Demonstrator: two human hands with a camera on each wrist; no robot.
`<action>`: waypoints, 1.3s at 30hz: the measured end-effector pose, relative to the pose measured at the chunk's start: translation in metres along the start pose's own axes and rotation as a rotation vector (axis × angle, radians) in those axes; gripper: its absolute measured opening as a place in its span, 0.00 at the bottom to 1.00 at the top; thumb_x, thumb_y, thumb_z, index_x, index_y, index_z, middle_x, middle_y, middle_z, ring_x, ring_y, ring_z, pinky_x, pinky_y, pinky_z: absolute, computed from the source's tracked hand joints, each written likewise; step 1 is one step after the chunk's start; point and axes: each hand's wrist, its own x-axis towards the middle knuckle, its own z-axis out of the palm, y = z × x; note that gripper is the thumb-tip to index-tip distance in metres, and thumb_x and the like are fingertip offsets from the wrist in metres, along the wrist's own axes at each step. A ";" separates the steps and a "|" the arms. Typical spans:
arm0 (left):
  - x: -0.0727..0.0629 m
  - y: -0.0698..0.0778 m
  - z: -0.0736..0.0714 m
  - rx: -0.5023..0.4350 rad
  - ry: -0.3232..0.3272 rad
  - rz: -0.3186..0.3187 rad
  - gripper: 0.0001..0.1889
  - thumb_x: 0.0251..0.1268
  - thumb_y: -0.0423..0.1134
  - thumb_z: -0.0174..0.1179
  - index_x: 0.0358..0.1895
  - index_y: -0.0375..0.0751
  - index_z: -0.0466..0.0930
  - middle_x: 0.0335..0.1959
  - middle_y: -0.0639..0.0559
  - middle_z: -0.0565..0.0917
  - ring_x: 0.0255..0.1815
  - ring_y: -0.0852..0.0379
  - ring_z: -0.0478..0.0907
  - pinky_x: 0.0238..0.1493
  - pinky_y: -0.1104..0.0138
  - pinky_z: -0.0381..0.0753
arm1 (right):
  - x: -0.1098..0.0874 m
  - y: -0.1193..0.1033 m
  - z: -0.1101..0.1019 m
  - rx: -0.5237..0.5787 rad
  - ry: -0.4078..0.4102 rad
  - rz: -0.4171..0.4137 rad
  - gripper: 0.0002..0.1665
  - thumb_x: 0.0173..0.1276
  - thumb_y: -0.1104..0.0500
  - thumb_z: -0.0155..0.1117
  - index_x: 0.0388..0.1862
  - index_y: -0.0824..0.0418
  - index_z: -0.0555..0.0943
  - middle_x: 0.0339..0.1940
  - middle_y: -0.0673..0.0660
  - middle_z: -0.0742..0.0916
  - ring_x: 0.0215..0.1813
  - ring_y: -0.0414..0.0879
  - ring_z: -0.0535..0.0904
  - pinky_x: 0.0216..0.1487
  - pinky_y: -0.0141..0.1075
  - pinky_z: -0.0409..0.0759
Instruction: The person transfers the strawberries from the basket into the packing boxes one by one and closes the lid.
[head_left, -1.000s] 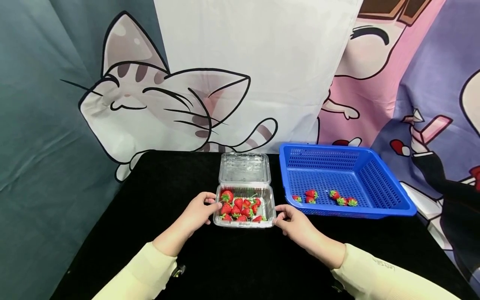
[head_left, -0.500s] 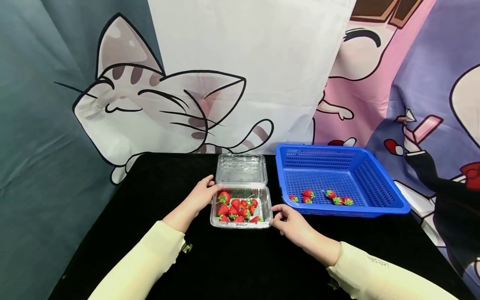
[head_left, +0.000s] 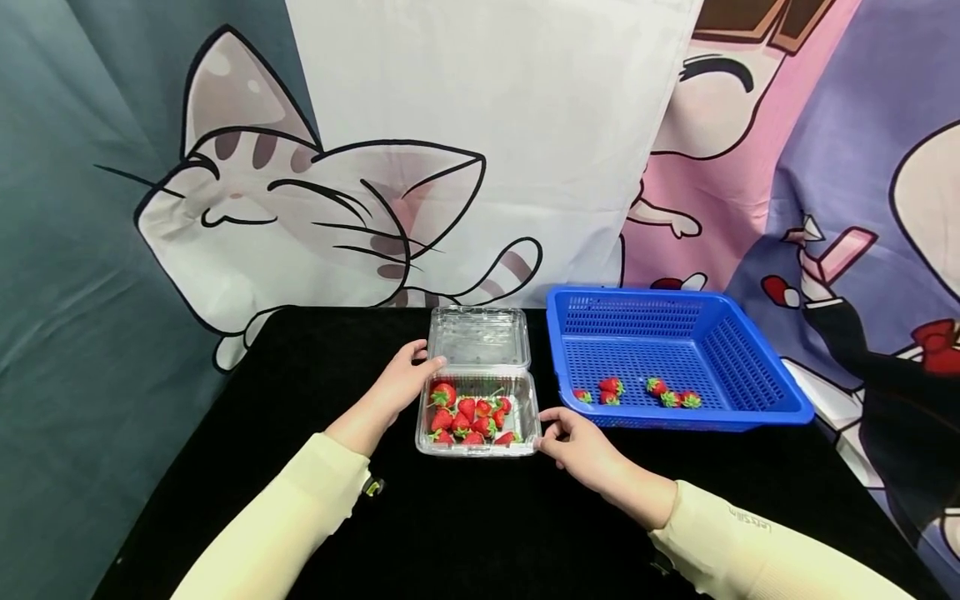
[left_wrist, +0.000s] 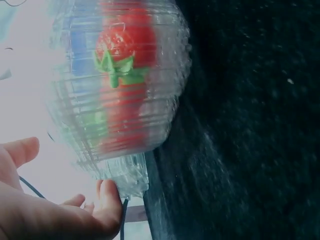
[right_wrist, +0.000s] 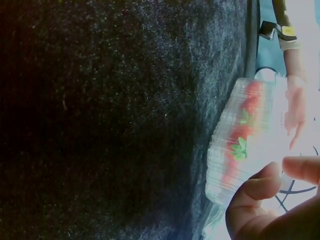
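I had the clear plastic box [head_left: 529, 402] near the middle of the black-covered desk [head_left: 465, 525], its lid [head_left: 480, 337] folded back on the far side. Inside I could see red strawberries [head_left: 440, 419] with green leaves, lying mostly toward the left and near sides. My left grip [head_left: 400, 382], a bare hand, was open at the left side of the box, about where the lid joined the base. In the left wrist view its thumb stood well apart from the fingers, and one strawberry showed large through the ribbed wall. My right grip [head_left: 583, 450] was at the near right corner, fingertips at the rim; I could not tell whether thumb and finger pinched the plastic or only touched it. To the right of the box I saw a blue basket [head_left: 637, 325] with slotted walls. I counted six loose strawberries [head_left: 611, 386] on its floor, toward the near side, in two groups of three. Pale yellow sleeves [head_left: 330, 483] ended short of both wrists. Behind the desk hung a printed backdrop [head_left: 450, 83] with a cartoon cat.
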 end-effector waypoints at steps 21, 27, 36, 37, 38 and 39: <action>-0.018 -0.013 -0.011 -0.152 0.080 0.131 0.21 0.67 0.30 0.40 0.59 0.38 0.76 0.54 0.41 0.74 0.49 0.47 0.73 0.49 0.55 0.75 | -0.001 -0.001 0.000 0.070 -0.064 0.054 0.23 0.67 0.64 0.61 0.60 0.68 0.72 0.30 0.56 0.80 0.24 0.44 0.71 0.22 0.32 0.68; -0.031 -0.014 -0.010 -0.161 0.044 0.101 0.15 0.78 0.39 0.42 0.54 0.37 0.77 0.55 0.42 0.76 0.49 0.50 0.74 0.48 0.54 0.78 | -0.001 0.001 -0.004 0.200 -0.094 0.134 0.23 0.72 0.61 0.45 0.64 0.67 0.69 0.38 0.61 0.81 0.25 0.45 0.74 0.22 0.33 0.69; -0.045 -0.013 -0.009 -0.038 -0.032 0.125 0.09 0.74 0.37 0.51 0.46 0.35 0.75 0.47 0.44 0.76 0.49 0.49 0.75 0.46 0.51 0.81 | -0.001 -0.003 -0.005 0.303 -0.136 0.218 0.38 0.78 0.35 0.40 0.67 0.66 0.63 0.44 0.61 0.81 0.26 0.46 0.75 0.23 0.34 0.67; -0.043 -0.018 -0.008 -0.028 -0.034 0.129 0.08 0.73 0.37 0.52 0.46 0.36 0.75 0.48 0.45 0.75 0.48 0.50 0.76 0.44 0.52 0.82 | 0.000 -0.003 -0.005 0.315 -0.142 0.226 0.39 0.77 0.34 0.40 0.67 0.66 0.63 0.43 0.60 0.81 0.26 0.46 0.75 0.23 0.34 0.68; -0.043 -0.018 -0.007 -0.019 -0.038 0.127 0.07 0.71 0.36 0.53 0.45 0.37 0.75 0.48 0.45 0.75 0.48 0.51 0.76 0.44 0.52 0.82 | 0.000 -0.004 -0.006 0.327 -0.155 0.231 0.40 0.77 0.34 0.40 0.68 0.66 0.62 0.43 0.60 0.81 0.26 0.46 0.75 0.24 0.34 0.68; -0.044 -0.018 -0.007 -0.011 -0.038 0.126 0.06 0.70 0.35 0.53 0.44 0.37 0.75 0.49 0.45 0.74 0.47 0.51 0.76 0.43 0.52 0.82 | 0.000 -0.004 -0.007 0.339 -0.167 0.236 0.41 0.76 0.33 0.40 0.68 0.66 0.61 0.43 0.60 0.80 0.26 0.45 0.75 0.24 0.34 0.68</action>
